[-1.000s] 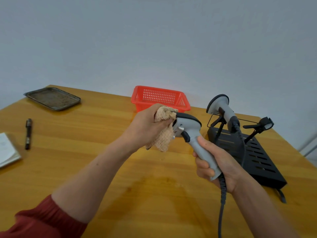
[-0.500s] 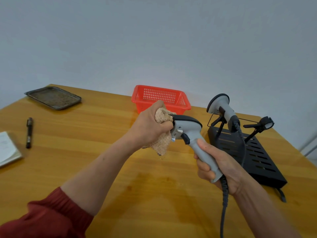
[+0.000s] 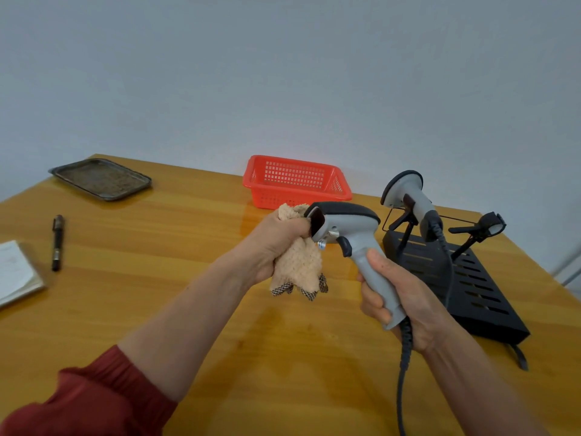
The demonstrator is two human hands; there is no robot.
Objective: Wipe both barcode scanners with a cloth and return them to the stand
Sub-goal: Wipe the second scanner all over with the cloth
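The scanner (image 3: 352, 243) is gripped by the right hand (image 3: 399, 297) at 4 o'clock, steadying its window for the cloth (image 3: 298, 262) bunched in the left hand (image 3: 276, 243).

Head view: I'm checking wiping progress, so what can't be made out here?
- Front window of the held scanner: partly covered by the cloth bunched in the left hand, so its cleanliness is unreadable.
- Lower handle: wrapped by the right hand.
- Cable: runs off the bottom edge, so its end is unseen.
- Notebook: cut off by the left edge.
- Pen: too small to show any markings.
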